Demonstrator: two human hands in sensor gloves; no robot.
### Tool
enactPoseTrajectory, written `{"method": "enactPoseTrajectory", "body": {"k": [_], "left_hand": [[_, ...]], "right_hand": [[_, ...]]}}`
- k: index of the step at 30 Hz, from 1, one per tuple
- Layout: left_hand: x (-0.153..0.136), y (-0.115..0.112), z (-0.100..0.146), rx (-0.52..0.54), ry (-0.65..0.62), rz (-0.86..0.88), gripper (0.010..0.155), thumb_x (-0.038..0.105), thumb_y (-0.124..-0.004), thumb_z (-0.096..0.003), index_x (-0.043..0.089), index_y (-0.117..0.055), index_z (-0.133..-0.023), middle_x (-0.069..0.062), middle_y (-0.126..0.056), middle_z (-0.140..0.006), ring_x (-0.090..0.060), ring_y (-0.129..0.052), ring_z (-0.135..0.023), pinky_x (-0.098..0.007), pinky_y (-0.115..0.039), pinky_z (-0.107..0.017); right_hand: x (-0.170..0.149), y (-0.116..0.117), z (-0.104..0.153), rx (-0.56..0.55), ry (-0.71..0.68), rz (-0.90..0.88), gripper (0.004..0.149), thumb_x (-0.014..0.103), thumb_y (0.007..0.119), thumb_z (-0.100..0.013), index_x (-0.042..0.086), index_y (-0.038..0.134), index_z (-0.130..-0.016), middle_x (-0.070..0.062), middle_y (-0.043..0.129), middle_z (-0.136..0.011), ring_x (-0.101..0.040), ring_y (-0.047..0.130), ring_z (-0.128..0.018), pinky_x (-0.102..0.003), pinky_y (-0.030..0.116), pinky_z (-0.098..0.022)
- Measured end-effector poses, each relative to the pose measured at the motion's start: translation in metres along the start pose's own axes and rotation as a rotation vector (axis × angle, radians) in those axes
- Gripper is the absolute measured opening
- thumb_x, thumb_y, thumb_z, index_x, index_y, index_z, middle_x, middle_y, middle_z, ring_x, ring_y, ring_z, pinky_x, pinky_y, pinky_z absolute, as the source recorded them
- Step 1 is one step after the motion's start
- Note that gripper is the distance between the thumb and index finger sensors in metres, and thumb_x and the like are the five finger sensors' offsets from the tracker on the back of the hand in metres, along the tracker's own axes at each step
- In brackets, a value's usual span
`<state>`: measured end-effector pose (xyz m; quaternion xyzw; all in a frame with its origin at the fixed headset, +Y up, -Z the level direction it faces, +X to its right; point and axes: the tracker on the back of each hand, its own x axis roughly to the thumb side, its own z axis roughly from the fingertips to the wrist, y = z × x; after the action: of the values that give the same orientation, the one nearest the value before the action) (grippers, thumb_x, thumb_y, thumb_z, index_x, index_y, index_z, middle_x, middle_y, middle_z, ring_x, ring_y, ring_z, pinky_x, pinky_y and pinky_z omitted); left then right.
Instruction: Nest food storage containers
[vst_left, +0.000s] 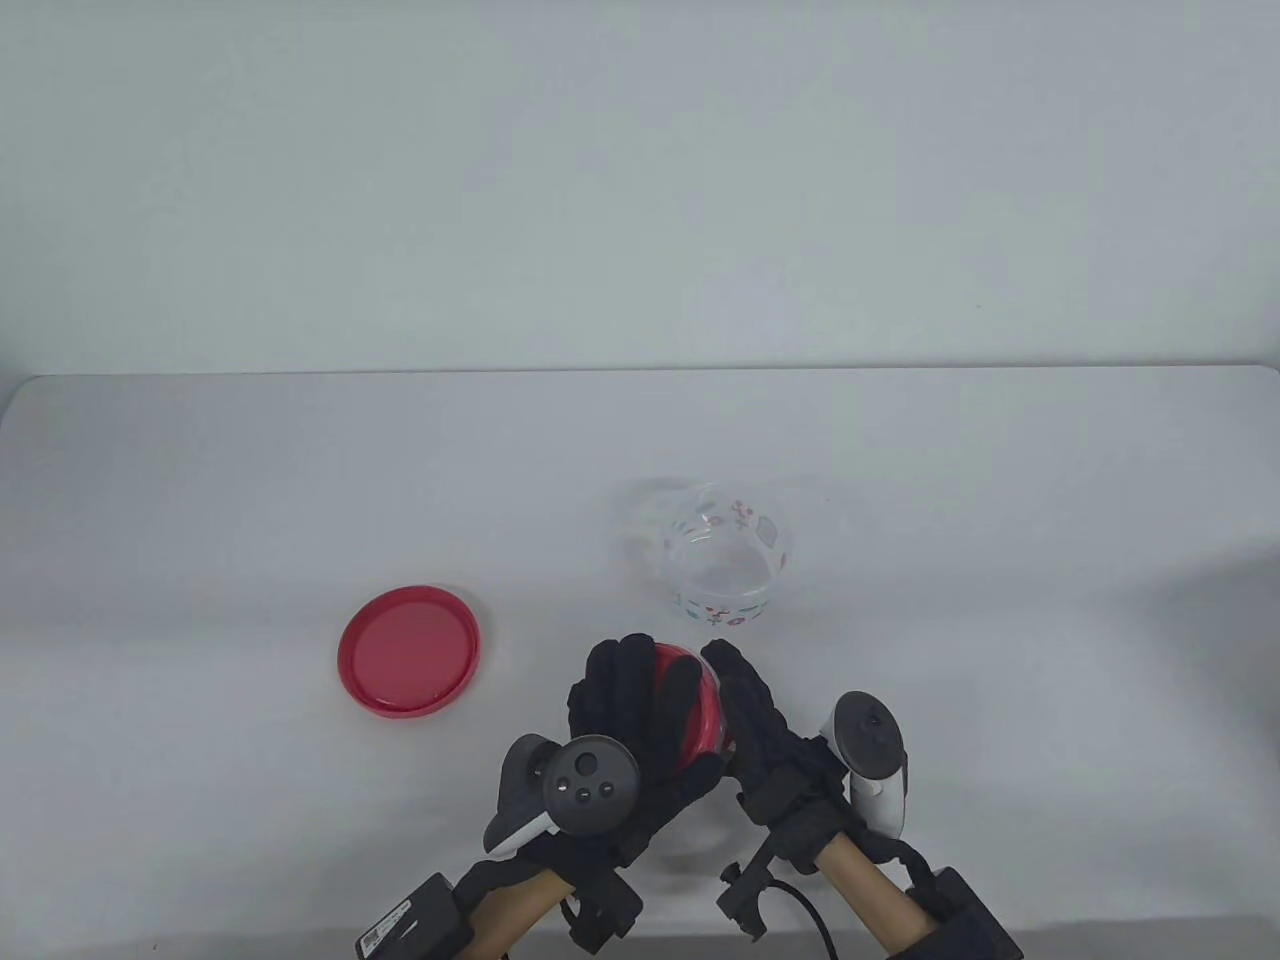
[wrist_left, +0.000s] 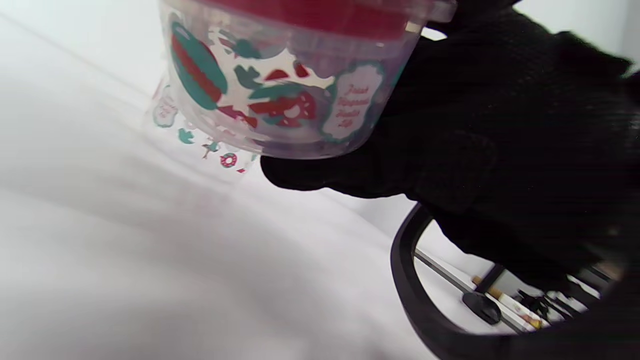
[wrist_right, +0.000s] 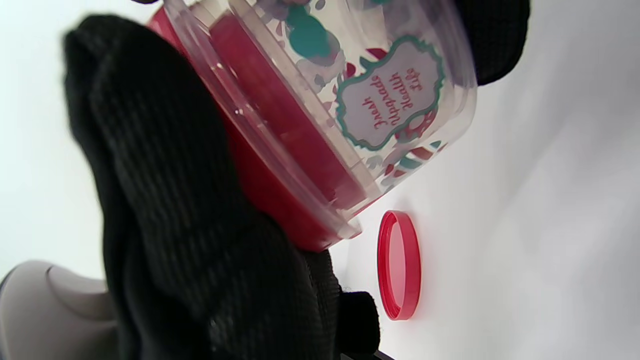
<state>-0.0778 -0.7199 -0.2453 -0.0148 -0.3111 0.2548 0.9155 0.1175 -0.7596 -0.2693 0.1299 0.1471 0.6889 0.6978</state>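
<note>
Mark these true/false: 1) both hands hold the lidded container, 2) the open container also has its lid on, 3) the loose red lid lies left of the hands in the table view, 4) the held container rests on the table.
1) True: the left hand and the right hand grip the lidded container.
2) False: the open container has no lid on it.
3) True: the loose red lid lies flat on the table, left of the hands.
4) False: in the left wrist view it is lifted clear of the table.
</note>
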Motion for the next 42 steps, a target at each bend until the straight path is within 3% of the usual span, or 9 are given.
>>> {"method": "enactPoseTrajectory", "body": {"k": [12,18,21,23,27,30,34,39,42], "left_hand": [[0.013,0.011,0.006,-0.022,-0.26,-0.26,0.071,0.07,-0.045,-0.0564,0.053,-0.012,-0.117,0.001,-0.001,-0.127,-0.047,0.003,-0.116,-0.072,-0.013,-0.082],[0.004,0.012,0.0,-0.078,-0.211,-0.112,0.077,0.073,-0.044,-0.055,0.049,-0.008,-0.118,-0.002,0.001,-0.127,-0.04,0.004,-0.116,-0.065,-0.005,-0.079],[-0.002,0.026,0.004,0.081,-0.181,0.032,0.078,0.071,-0.044,-0.0562,0.042,-0.011,-0.12,-0.004,-0.003,-0.127,-0.037,-0.003,-0.118,-0.065,-0.007,-0.078],[-0.008,0.04,0.01,0.191,-0.074,0.037,0.077,0.067,-0.044,-0.0596,0.034,-0.01,-0.121,-0.009,-0.012,-0.127,-0.041,-0.021,-0.117,-0.065,-0.024,-0.08],[-0.039,0.058,0.025,0.219,0.24,0.123,0.075,0.063,-0.044,-0.0626,0.022,-0.027,-0.123,-0.014,-0.062,-0.117,-0.04,-0.075,-0.09,-0.053,-0.069,-0.067],[-0.057,0.049,0.029,0.059,0.337,0.354,0.073,0.062,-0.044,-0.0639,0.015,-0.042,-0.12,-0.006,-0.099,-0.076,-0.028,-0.099,-0.048,-0.041,-0.086,-0.036],[-0.062,0.033,0.024,-0.065,0.375,0.52,0.07,0.058,-0.045,-0.066,0.011,-0.044,-0.118,-0.004,-0.101,-0.062,-0.023,-0.1,-0.036,-0.036,-0.086,-0.027],[-0.063,0.03,0.022,-0.069,0.397,0.516,0.067,0.053,-0.047,-0.0669,0.007,-0.046,-0.116,-0.002,-0.101,-0.057,-0.019,-0.099,-0.031,-0.033,-0.086,-0.024],[-0.064,0.03,0.022,-0.066,0.398,0.537,0.067,0.053,-0.047,-0.0672,0.006,-0.045,-0.116,-0.003,-0.101,-0.057,-0.019,-0.099,-0.031,-0.033,-0.086,-0.024]], "right_hand": [[-0.002,-0.008,-0.003,0.146,0.088,-0.048,0.073,0.06,0.04,-0.065,0.008,0.036,-0.117,-0.035,0.034,-0.108,-0.054,0.067,-0.08,-0.057,0.074,-0.045],[-0.013,-0.012,-0.008,0.15,0.162,-0.115,0.071,0.06,0.041,-0.066,0.011,0.035,-0.117,-0.034,0.034,-0.108,-0.053,0.066,-0.082,-0.057,0.073,-0.047],[-0.021,-0.009,-0.01,0.193,0.186,-0.257,0.072,0.06,0.039,-0.067,0.01,0.029,-0.117,-0.033,0.028,-0.109,-0.053,0.063,-0.085,-0.057,0.071,-0.05],[-0.023,-0.008,-0.01,0.189,0.18,-0.321,0.072,0.06,0.039,-0.067,0.009,0.026,-0.117,-0.032,0.026,-0.11,-0.053,0.061,-0.086,-0.057,0.07,-0.051],[-0.022,-0.01,-0.011,0.154,0.139,-0.321,0.073,0.06,0.038,-0.067,0.01,0.023,-0.117,-0.031,0.023,-0.11,-0.052,0.058,-0.088,-0.057,0.068,-0.054],[-0.022,-0.008,-0.01,0.154,0.127,-0.301,0.073,0.06,0.038,-0.066,0.01,0.022,-0.117,-0.03,0.022,-0.11,-0.052,0.056,-0.089,-0.058,0.067,-0.055],[-0.021,0.002,-0.01,0.219,0.111,-0.31,0.072,0.059,0.038,-0.067,0.01,0.02,-0.117,-0.03,0.02,-0.11,-0.053,0.054,-0.09,-0.059,0.065,-0.056],[-0.022,0.002,-0.009,0.193,0.124,-0.257,0.073,0.059,0.038,-0.066,0.01,0.019,-0.116,-0.03,0.018,-0.11,-0.053,0.052,-0.091,-0.059,0.062,-0.057],[-0.011,-0.003,-0.006,0.107,0.084,-0.162,0.075,0.058,0.038,-0.066,0.005,0.019,-0.116,-0.028,0.012,-0.112,-0.053,0.03,-0.098,-0.064,0.043,-0.065]]}}
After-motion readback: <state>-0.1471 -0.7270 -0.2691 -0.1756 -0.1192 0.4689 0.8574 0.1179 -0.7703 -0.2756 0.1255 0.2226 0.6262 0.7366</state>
